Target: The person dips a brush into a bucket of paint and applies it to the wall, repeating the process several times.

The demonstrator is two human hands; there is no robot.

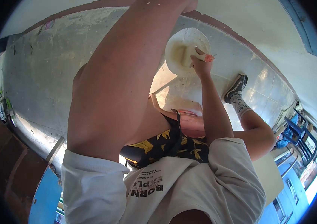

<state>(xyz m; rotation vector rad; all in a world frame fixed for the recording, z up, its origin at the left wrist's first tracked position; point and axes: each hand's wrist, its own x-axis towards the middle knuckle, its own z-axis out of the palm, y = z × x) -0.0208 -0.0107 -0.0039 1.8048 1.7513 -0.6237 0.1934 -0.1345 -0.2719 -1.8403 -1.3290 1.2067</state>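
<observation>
My right hand [202, 67] is closed around the handle of a wide paintbrush [199, 55], pale with a reddish end. It holds the brush over a round white tub [171, 44], which has cream-coloured liquid or residue inside. Whether the bristles touch the liquid, I cannot make out. My left arm stretches up across the view, large and near the camera. Only a small part of my left hand [191, 5] shows at the top edge, close to the wall; its fingers and anything in them are out of sight.
A reddish plastic seat [192, 123] is under me. My shoe [236, 87] rests on the grey floor [54, 67], right of the tub. A brown strip [237, 35] edges the pale wall. A dark blue chair [303, 138] stands right, a brown panel [12, 168] left.
</observation>
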